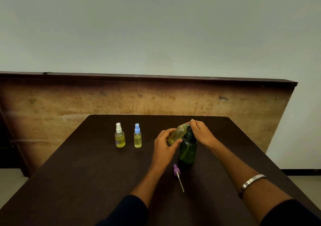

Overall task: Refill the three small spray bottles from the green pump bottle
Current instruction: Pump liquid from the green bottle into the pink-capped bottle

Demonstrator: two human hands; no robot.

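The green pump bottle (188, 151) stands upright right of the table's middle. My right hand (201, 132) sits on top of it, fingers curled over the pump head. My left hand (164, 143) grips a small open spray bottle (177, 134) of yellow liquid, tilted with its mouth up against the pump nozzle. Its purple spray cap (176, 169) with a dip tube lies on the table in front of the green bottle. Two more small spray bottles stand upright to the left, one with a white cap (119, 136) and one with a blue cap (137, 136), both partly filled with yellow liquid.
The dark brown table (86, 173) runs back to a far edge in front of a wooden panel (69, 100) leaning on the wall. A metal bangle (252, 180) is on my right wrist.
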